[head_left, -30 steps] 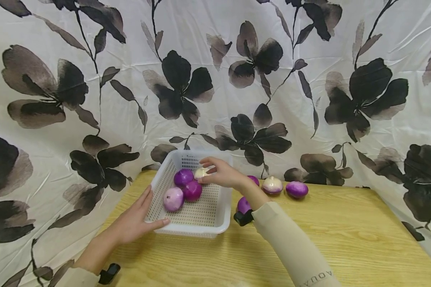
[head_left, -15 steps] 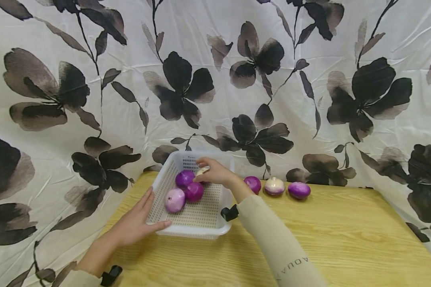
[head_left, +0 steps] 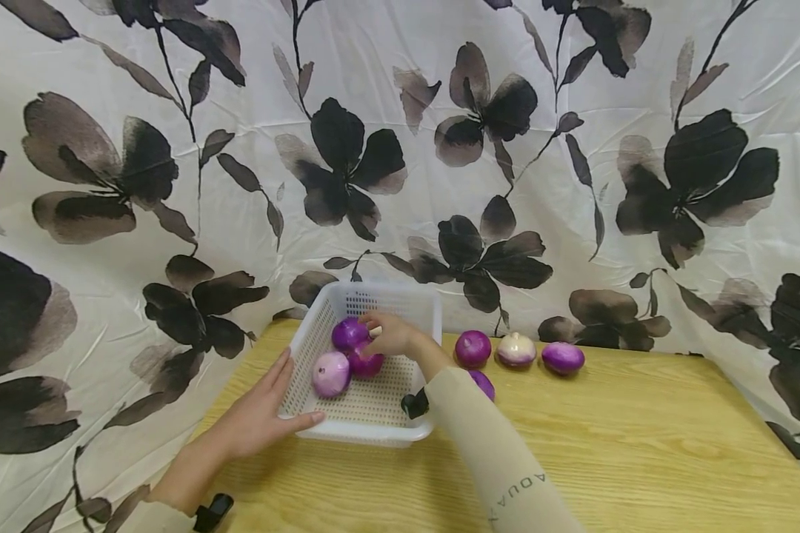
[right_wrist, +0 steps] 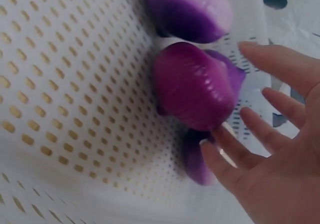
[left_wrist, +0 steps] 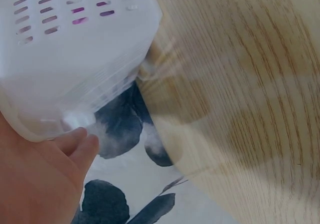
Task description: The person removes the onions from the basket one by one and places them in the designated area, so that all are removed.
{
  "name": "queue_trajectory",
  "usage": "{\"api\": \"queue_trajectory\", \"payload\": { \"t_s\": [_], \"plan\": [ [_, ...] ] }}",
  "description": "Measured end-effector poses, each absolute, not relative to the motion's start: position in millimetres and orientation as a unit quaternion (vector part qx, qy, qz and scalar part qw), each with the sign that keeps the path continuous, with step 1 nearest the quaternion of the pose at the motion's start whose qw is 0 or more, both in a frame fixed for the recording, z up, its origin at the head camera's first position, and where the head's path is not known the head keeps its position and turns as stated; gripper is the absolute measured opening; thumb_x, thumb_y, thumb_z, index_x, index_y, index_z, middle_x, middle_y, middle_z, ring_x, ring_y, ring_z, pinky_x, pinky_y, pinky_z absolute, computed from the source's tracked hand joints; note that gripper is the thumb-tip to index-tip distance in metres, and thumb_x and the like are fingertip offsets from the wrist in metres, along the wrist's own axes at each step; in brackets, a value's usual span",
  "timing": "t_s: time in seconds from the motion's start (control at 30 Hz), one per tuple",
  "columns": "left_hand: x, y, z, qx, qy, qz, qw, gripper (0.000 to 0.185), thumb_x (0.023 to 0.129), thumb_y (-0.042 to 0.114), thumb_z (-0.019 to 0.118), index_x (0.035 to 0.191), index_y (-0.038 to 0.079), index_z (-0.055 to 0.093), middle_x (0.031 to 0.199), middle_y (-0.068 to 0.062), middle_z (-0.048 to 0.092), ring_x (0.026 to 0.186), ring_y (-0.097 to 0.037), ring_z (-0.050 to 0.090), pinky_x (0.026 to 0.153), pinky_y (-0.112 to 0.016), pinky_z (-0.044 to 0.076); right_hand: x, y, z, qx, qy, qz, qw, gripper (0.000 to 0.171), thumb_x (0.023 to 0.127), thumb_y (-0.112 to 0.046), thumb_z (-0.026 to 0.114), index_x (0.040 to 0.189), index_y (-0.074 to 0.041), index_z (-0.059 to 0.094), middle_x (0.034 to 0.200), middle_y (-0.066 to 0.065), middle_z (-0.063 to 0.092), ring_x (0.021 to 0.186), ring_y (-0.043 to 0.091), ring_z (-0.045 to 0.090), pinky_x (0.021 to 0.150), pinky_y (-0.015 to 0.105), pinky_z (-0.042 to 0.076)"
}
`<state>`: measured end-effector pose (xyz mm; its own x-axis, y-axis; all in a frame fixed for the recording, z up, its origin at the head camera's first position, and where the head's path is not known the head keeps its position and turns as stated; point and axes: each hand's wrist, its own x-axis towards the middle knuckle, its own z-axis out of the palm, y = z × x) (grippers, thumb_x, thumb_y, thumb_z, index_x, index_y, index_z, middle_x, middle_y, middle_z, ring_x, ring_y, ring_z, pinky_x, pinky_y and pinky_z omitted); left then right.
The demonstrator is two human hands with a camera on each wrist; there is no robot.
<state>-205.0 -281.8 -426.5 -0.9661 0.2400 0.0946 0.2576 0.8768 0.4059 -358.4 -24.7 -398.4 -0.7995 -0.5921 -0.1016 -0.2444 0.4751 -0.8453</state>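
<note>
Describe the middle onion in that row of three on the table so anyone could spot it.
Find the wooden table, then the white basket on it. Just right of the basket, near the flowered cloth, three onions sit in a row. The middle onion is mostly creamy white, while its two neighbours are purple.

White basket (head_left: 373, 431), magenta onion (right_wrist: 192, 87), yellow wood-grained table (head_left: 640, 422), beige sleeve (head_left: 496, 448), white cloth (head_left: 413, 29) with black-brown flowers (head_left: 707, 152).

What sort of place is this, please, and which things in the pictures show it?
Most likely an indoor tabletop work area, though the room beyond is hidden. A floral cloth hangs around a wood-grain table, where onions lie beside a white plastic basket and more lie inside it.
</note>
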Motion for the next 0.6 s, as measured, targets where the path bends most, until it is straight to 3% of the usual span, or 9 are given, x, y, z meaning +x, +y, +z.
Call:
{"api": "queue_trajectory", "payload": {
  "t_s": [0.2,0.4,0.6],
  "plan": [
    [-205.0,-281.8,-427.0,-0.128,-0.968,-0.213,0.02,0.12,0.087,0.075,0.061,0.16,-0.007,0.015,0.171,-0.021,0.001,0.149,-0.052,0.021,0.116,-0.067,0.027,-356.4,-26.5,-406.5,-0.258,0.854,-0.409,0.194,0.073,0.079,-0.001,0.082,0.146,-0.001,0.051,0.148,0.026,0.049,0.139,0.037,0.047,0.115,0.045,0.042],
    [-205.8,-281.0,-429.2,-0.13,-0.968,-0.214,0.023,0.12,0.087,0.075,0.061,0.16,-0.007,0.015,0.171,-0.02,0.001,0.149,-0.052,0.021,0.117,-0.066,0.027,-354.7,-28.3,-409.7,-0.255,0.865,-0.384,0.198,0.073,0.078,-0.001,0.083,0.145,-0.002,0.051,0.137,0.021,0.056,0.128,0.034,0.055,0.11,0.043,0.046],
    [-205.6,-281.6,-428.9,-0.126,-0.968,-0.214,0.022,0.121,0.086,0.077,0.061,0.161,-0.006,0.014,0.171,-0.019,0.0,0.15,-0.051,0.021,0.117,-0.066,0.027,-354.2,-30.2,-413.0,-0.257,0.882,-0.339,0.202,0.077,0.079,-0.005,0.083,0.148,-0.006,0.049,0.143,0.017,0.053,0.133,0.034,0.052,0.113,0.046,0.043]
  ]
}}
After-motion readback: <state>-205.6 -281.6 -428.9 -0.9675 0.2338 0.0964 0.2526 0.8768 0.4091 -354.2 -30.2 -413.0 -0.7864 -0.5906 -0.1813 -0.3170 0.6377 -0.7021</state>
